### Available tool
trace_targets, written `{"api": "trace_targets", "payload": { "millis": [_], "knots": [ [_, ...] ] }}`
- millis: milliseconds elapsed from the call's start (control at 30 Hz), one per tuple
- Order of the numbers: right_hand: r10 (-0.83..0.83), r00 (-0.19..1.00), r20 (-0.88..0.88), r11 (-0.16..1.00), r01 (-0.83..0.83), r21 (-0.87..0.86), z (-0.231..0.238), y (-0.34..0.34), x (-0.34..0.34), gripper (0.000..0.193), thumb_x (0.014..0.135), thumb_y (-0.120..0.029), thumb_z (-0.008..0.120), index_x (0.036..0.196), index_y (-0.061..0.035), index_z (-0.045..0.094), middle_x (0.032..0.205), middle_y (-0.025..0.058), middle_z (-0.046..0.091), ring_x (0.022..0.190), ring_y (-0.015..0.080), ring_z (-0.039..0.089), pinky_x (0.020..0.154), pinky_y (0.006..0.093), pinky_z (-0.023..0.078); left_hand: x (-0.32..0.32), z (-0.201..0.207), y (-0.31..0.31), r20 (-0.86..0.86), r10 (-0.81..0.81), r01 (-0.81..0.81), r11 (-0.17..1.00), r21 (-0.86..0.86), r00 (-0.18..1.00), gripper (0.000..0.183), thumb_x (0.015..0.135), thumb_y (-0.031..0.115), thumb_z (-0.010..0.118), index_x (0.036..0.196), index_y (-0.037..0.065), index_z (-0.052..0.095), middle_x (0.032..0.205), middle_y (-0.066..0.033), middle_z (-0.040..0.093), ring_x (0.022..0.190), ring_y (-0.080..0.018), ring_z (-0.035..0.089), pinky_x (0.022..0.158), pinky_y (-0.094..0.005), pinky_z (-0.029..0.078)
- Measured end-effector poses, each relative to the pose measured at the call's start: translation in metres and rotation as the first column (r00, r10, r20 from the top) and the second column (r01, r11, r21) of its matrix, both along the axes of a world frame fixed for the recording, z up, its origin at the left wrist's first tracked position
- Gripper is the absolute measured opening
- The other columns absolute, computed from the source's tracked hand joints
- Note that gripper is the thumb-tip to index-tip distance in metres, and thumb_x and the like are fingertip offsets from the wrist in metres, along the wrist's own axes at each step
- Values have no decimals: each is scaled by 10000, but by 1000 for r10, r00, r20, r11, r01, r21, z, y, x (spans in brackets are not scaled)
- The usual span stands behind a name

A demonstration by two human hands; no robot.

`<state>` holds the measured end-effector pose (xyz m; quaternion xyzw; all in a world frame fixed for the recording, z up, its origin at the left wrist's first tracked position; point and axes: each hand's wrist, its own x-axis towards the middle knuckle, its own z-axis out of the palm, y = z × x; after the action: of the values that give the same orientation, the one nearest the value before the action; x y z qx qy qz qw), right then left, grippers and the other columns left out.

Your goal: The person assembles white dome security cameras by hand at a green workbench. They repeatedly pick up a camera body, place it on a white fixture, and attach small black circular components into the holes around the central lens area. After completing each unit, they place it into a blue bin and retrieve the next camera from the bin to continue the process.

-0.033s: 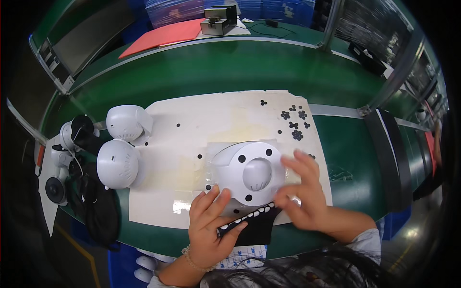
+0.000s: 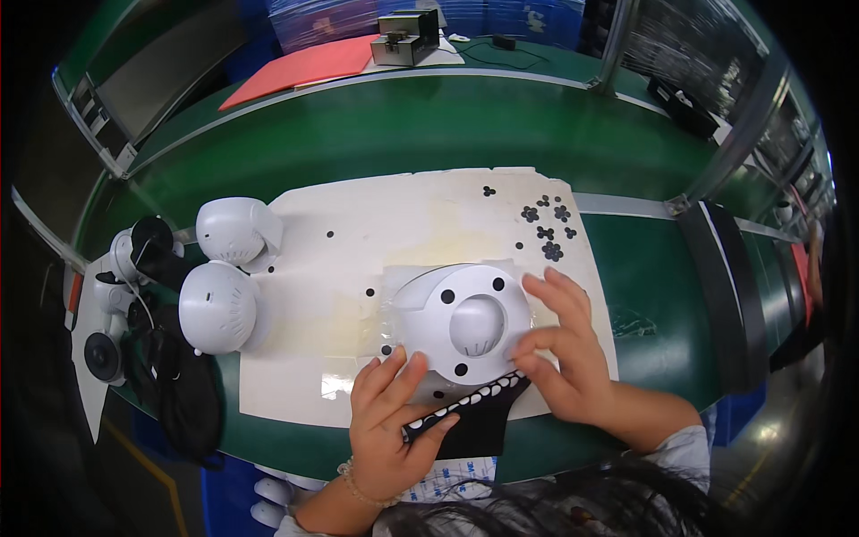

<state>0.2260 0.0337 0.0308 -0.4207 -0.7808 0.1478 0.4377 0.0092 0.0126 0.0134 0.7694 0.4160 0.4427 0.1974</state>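
The left hand (image 2: 385, 430) pinches the dotted black sheet (image 2: 474, 434), best held taut, just beside the white housing (image 2: 433, 336) on the board (image 2: 304, 376), while the right hand's (image 2: 573, 376) thumb and forefinger nearly meet, any hold unclear.

"What's the person wearing on your feed?"

"I see a pale beaded bracelet (image 2: 358, 488) circling the wrist below the left hand (image 2: 389, 430). The right hand (image 2: 565, 353) is bare."

"And the sleeves?"

"I get a light grey right sleeve (image 2: 687, 453), ending well short of the wrist. I catch only a scrap of the left sleeve (image 2: 292, 528), also greyish, past the tabletop's (image 2: 658, 295) near edge."

"Hair?"

"Long, dark, loose strands (image 2: 573, 508)."
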Motion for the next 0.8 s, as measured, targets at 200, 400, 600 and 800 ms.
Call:
{"api": "trace_targets", "payload": {
  "millis": [200,400,600,800],
  "knots": [
    [66,998,-10,995,-67,-78,-2,5,3,93,810,-146,565,871,-75,572,1306,173,353,1232,361,241,992,427,182,0,-2,0,-2,5,-5,1000,-2,1000,137,637,119,705,721,36,636,1204,-101,507,1159,-271,409,935,-422,278],
    [43,998,47,998,-41,-49,-1,2,3,110,800,-159,579,872,-76,585,1294,168,366,1214,355,269,982,427,197,0,-3,-2,-21,17,-17,1000,5,1000,134,641,127,704,719,38,642,1210,-101,503,1157,-270,412,940,-419,269],
    [-36,977,212,957,-27,289,-16,2,17,220,759,-177,633,945,-72,585,1224,142,419,1162,303,327,931,403,264,1,-2,0,-57,28,-27,999,30,998,143,646,137,702,738,41,648,1223,-97,492,1159,-271,407,952,-420,247],
    [-154,699,-698,579,-509,-637,-4,9,-8,310,788,-162,593,1049,-13,514,970,82,566,878,124,522,755,238,417,-1,0,1,-47,-20,21,1000,17,999,136,654,137,693,752,53,649,1241,-98,477,1176,-276,388,964,-428,229]
  ]
}}
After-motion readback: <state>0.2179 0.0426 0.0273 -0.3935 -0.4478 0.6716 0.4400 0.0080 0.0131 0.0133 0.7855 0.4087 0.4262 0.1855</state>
